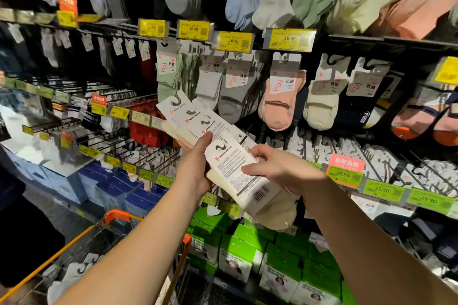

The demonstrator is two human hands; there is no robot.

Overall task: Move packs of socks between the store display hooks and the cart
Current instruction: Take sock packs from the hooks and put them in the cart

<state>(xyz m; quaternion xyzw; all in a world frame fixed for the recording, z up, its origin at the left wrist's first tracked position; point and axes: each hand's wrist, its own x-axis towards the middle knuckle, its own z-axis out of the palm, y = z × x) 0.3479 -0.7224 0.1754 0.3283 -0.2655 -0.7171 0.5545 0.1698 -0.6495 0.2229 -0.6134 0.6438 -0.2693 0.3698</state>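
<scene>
**Q:** What is nearest the camera?

**A:** Two bare forearms reach forward over an orange-framed shopping cart (116, 216) at lower left. At least one white sock pack (74, 272) lies in the cart.

**Q:** What are the hands doing?

**A:** The left hand (195, 171) grips a fanned bundle of cream sock packs (198, 121), thumb curled across the white cards, backs facing up. The right hand (280, 168) pinches the nearest pack (238, 168) by its right edge, thumb on top; its other fingers are hidden beneath, so I cannot tell how they lie.

**Q:** And beyond them?

**A:** Green boxes (238, 245) are stacked low. Behind the hands, hooks carry hanging socks: green, grey, a pink pack (280, 96), cream ones (322, 96). Yellow price tags (288, 38) read 16.90.

**Q:** How far along is the task?

**A:** Midway, I judge. Several packs are in hand, on neither hook nor cart. Which way they are going cannot be told.
</scene>
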